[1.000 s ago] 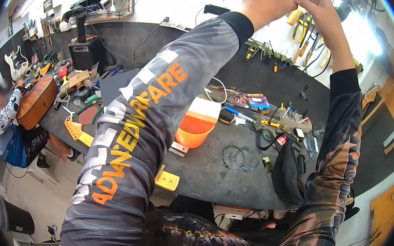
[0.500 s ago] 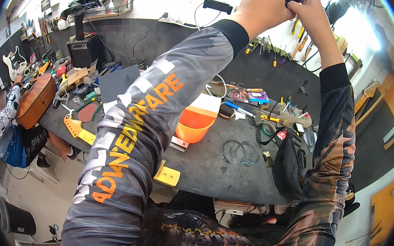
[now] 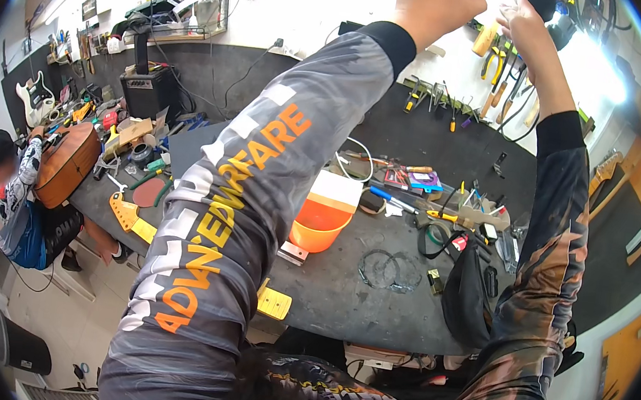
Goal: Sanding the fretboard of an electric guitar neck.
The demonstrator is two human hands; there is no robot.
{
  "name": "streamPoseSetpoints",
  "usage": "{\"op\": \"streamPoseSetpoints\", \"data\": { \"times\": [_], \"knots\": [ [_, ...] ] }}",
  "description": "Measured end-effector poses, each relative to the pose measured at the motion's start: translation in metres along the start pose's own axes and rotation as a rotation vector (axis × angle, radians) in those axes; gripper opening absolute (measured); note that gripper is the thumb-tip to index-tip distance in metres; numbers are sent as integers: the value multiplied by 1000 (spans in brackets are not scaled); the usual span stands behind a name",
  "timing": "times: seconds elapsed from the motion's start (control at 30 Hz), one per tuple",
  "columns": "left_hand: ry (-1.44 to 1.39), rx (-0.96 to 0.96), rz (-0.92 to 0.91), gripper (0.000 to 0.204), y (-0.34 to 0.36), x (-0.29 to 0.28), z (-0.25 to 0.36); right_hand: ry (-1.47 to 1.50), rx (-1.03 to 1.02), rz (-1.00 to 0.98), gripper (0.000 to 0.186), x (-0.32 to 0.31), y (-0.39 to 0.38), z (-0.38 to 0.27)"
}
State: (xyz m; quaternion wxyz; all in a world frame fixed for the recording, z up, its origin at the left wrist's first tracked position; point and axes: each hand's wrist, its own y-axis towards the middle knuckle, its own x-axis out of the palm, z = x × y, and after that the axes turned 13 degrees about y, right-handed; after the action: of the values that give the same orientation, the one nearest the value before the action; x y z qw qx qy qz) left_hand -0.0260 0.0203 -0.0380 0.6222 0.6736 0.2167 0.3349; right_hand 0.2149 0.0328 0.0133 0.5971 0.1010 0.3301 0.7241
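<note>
While above workbench point(image 3: 360, 304), left hand point(image 3: 437, 12) and right hand point(image 3: 527, 36), fingers' grip unclear, left sleeve point(image 3: 240, 192) partly before orange tub point(image 3: 315, 236)

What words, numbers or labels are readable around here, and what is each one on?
I'll tell where the text sits without copying any wording.
Left sleeve: large orange and yellow capital letters, clearly readable.
Shirt front: a yellowish marking, too distorted to read.
Black amplifier: a small pale label, too small to read.
Co-worker's shorts: pale lettering, too blurred to read.
Black bin: a tiny pale label, unreadable.
</note>
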Motion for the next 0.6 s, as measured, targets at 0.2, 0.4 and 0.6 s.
{"op": "streamPoseSetpoints", "data": {
  "times": [0.2, 0.4, 0.6],
  "knots": [
    [-94, -115, -171, 132, 25, 12, 21, 1635, 1181, 421, 24, 10, 36, 18],
    [11, -94, -193, 132, 39, 23, 10, 1837, 1031, 465, 35, 22, 62, 0],
    [34, -94, -157, 126, 36, 28, 0, 1421, 1029, 544, 43, 21, 69, -34]
  ]
}}
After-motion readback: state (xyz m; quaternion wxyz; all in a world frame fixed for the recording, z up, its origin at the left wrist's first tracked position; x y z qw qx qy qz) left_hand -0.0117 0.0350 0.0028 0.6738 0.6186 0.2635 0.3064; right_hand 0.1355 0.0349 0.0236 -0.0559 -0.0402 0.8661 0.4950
